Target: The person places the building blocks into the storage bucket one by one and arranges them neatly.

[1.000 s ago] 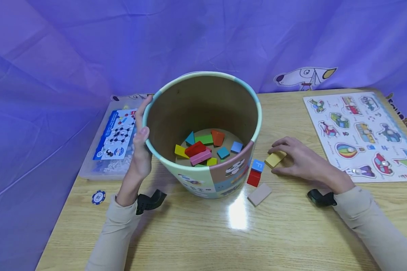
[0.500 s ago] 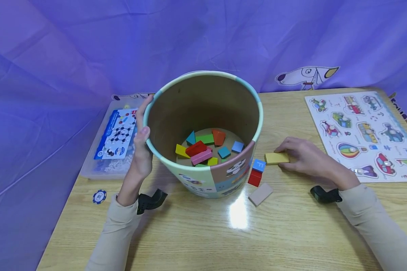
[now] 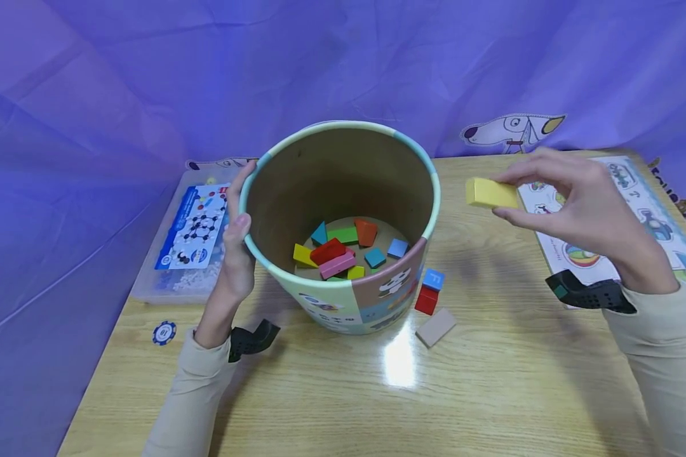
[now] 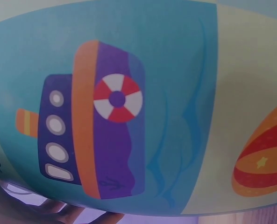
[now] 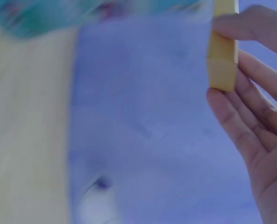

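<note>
In the head view my right hand [image 3: 589,206] pinches a yellow wooden block [image 3: 491,193] between thumb and fingers, raised above the table. The right wrist view shows the same block [image 5: 222,70] against the fingertips. My left hand [image 3: 237,254] rests along the outer left side of a large patterned bucket [image 3: 327,303], fingers stretched up beside its rim. Printed with a boat, the bucket wall [image 4: 175,93] fills the left wrist view. Several coloured blocks, among them a red block [image 3: 328,252] and a pink block [image 3: 337,265], lie on the bucket's floor.
Right of the bucket lie a blue block [image 3: 433,280], a red block [image 3: 426,301] and a plain wood block [image 3: 436,327]. A picture puzzle board [image 3: 571,251] is at right, partly behind the right hand. At left are a plastic box [image 3: 154,279] and a poker chip [image 3: 164,332].
My right hand has lifted the yellow block off the table, moving up and to the right. The left hand and the bucket stay in place.
</note>
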A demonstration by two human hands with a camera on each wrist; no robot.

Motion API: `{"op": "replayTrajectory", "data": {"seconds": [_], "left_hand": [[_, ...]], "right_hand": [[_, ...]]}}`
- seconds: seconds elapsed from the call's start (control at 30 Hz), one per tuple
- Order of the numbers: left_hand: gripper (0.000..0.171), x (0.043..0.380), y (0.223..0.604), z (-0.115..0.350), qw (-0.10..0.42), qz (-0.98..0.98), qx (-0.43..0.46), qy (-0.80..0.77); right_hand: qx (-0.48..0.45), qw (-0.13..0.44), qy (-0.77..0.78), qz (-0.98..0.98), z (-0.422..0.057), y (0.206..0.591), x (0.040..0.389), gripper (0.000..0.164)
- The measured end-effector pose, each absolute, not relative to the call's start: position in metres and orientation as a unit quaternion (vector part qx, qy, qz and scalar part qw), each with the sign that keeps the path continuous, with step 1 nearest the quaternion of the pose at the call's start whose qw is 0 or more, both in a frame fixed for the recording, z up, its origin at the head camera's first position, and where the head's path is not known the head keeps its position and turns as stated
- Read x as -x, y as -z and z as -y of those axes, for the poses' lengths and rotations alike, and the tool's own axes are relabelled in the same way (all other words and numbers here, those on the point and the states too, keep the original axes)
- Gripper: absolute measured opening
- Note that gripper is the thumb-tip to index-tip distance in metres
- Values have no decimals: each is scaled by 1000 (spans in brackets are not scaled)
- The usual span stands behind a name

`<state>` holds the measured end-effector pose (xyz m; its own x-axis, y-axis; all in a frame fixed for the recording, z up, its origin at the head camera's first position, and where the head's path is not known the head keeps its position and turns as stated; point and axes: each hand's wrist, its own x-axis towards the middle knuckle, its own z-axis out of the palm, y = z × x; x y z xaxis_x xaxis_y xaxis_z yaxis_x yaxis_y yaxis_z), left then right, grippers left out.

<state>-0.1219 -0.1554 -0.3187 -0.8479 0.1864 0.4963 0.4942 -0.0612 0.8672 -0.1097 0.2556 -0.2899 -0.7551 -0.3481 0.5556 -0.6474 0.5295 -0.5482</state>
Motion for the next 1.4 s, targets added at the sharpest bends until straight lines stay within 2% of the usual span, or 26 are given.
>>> {"op": "replayTrajectory", "data": {"seconds": [0.17, 0.3, 0.4, 0.63, 0.83, 1.07, 1.4], "left_hand": [[76, 123, 320, 155, 113, 678, 254, 680], [77, 125, 323, 155, 114, 683, 250, 676], [77, 126, 325, 154, 110, 684, 251, 676], [77, 126, 325, 153, 107, 684, 249, 677], [76, 126, 325, 153, 103, 682, 250, 679], [75, 125, 323, 153, 104, 680, 251, 681], [75, 127, 322, 153, 101, 676, 252, 685]], "right_hand": [[-359, 175, -512, 761, -219, 249, 112, 51], [-402, 194, -444, 777, -191, 229, 118, 43], [-417, 217, -386, 794, -179, 222, 124, 41], [-420, 215, -412, 780, -166, 223, 132, 42], [-428, 191, -407, 784, -164, 225, 133, 38], [-442, 165, -416, 778, -172, 226, 130, 42], [-416, 126, -558, 707, -222, 246, 120, 32]]}}
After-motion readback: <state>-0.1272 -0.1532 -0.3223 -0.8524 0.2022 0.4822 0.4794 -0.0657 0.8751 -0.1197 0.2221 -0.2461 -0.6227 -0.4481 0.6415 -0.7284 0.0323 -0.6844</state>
